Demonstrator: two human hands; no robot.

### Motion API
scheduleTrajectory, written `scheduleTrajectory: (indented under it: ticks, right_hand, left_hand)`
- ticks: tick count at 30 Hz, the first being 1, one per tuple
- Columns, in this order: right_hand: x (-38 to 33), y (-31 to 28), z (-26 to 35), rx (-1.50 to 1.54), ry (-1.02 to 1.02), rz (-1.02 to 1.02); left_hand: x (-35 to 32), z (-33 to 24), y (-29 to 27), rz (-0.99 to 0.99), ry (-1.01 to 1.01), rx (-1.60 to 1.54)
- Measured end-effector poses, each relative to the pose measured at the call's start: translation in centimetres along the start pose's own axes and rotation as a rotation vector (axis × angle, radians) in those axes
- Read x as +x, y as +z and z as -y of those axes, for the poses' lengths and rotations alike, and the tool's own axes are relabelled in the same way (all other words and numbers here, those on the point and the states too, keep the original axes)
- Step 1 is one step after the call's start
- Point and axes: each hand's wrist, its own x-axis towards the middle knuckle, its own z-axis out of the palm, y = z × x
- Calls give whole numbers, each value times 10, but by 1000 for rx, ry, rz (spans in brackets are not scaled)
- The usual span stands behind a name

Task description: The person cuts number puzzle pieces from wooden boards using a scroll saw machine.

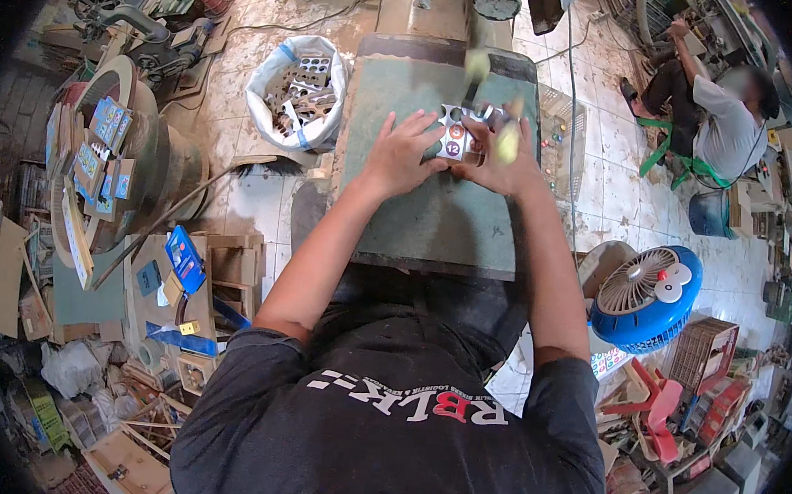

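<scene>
A small white printed board [453, 132] with coloured round spots and dark round holes lies on the green worktable [397, 229]. My left hand [405, 156] rests at its left edge, fingers spread and thumb tip by the near edge. Over the right part of the board, my right hand [505, 161] is curled around it, thumb toward the near edge. Blurred yellow-green shapes [508, 143] cover part of that hand and the board, so its fingertips are partly hidden. Just beyond the board, a dark upright machine part [472, 92] comes down to the table.
Left of the table stands a white sack [256, 86] of perforated board scraps. Stacked blue printed boards [109, 149] lie farther left. At right are a crate [560, 139] with small coloured pieces, a blue fan [647, 299] and a seated person [722, 118]. A cable [573, 103] hangs nearby.
</scene>
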Motion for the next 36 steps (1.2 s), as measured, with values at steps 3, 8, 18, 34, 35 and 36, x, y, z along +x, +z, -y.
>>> scheduleTrajectory:
  ticks: [3, 8, 18, 34, 35, 36]
  right_hand:
    - [8, 4, -15, -127, -5, 128]
    - [4, 3, -8, -29, 24, 54]
    - [-7, 8, 6, -108, 118, -39]
    - [-15, 2, 12, -84, 194, 48]
    - [-19, 6, 3, -89, 140, 31]
    - [-22, 8, -4, -93, 85, 16]
  left_hand:
    - [2, 1, 2, 11, 14, 20]
    - [5, 7, 2, 34, 34, 48]
    - [8, 12, 2, 28, 56, 56]
    - [15, 20, 0, 101, 79, 57]
    - [17, 19, -2, 101, 80, 54]
    - [18, 19, -4, 129, 85, 60]
